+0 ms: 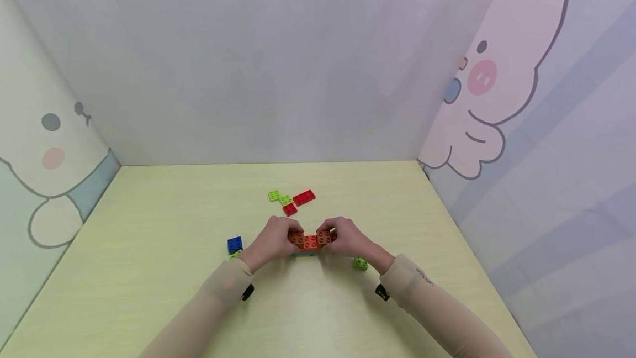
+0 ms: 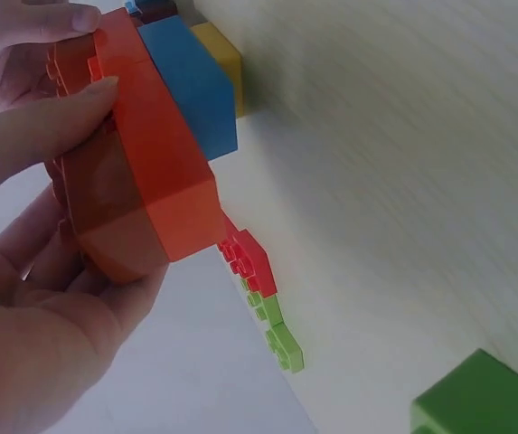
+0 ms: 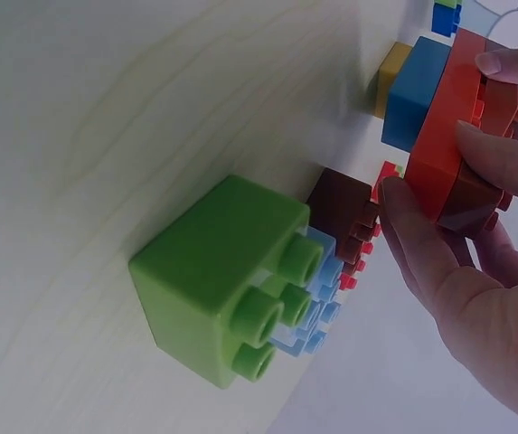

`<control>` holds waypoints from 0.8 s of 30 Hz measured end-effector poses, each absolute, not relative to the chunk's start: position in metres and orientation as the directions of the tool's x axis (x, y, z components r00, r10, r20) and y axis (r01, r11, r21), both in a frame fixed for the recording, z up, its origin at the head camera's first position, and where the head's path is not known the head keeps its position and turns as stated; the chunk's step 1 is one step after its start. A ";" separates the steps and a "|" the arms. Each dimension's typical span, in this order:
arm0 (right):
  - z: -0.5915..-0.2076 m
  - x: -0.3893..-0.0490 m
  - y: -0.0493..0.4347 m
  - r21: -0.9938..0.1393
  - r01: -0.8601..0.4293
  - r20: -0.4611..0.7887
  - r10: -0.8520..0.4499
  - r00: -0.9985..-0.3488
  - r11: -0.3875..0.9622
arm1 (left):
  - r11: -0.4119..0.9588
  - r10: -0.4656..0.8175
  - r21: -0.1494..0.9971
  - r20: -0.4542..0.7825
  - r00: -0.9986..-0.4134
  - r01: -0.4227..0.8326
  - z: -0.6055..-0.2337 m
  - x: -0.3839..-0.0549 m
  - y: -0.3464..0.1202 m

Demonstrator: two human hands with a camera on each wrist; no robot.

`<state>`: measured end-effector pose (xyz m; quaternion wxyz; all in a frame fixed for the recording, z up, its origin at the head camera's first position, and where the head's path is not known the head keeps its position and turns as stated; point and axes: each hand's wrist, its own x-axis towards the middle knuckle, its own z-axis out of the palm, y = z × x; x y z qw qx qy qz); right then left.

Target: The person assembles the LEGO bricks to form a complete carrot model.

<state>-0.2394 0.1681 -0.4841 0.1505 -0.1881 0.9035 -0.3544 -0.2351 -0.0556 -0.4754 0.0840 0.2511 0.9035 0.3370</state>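
Blue block [image 1: 234, 244] lies at nine o'clock, the left hand [image 1: 274, 241] grasps with curled fingers the left brown block [image 1: 297, 237] of the stack [image 1: 310, 242] centred between both hands, the right hand [image 1: 346, 237] likewise grasps its right brown block [image 1: 324, 237], and a green block [image 1: 360, 263] lies at four o'clock.

The head view looks forward and down, while both wrist views (close, tilted) share the stacked bricks [image 2: 155, 117].

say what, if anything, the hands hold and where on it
Both hands hold the block stack at opposite upper ends, gripping its brown blocks.
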 end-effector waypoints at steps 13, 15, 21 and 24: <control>-0.483 -0.238 0.170 -0.681 -0.257 -0.120 -0.451 -0.884 0.685 | 0.670 0.498 0.615 0.043 -0.866 0.415 -0.478 -0.236 -0.050; -0.482 -0.238 0.170 -0.668 -0.273 -0.113 -0.457 -0.882 0.692 | 0.674 0.496 0.612 0.040 -0.867 0.414 -0.478 -0.237 -0.050; -0.479 -0.238 0.172 -0.620 -0.339 -0.102 -0.501 -0.859 0.708 | 0.681 0.492 0.603 0.043 -0.870 0.415 -0.478 -0.235 -0.050; -0.476 -0.238 0.174 -0.595 -0.353 -0.110 -0.508 -0.854 0.722 | 0.679 0.490 0.605 0.049 -0.871 0.416 -0.478 -0.235 -0.050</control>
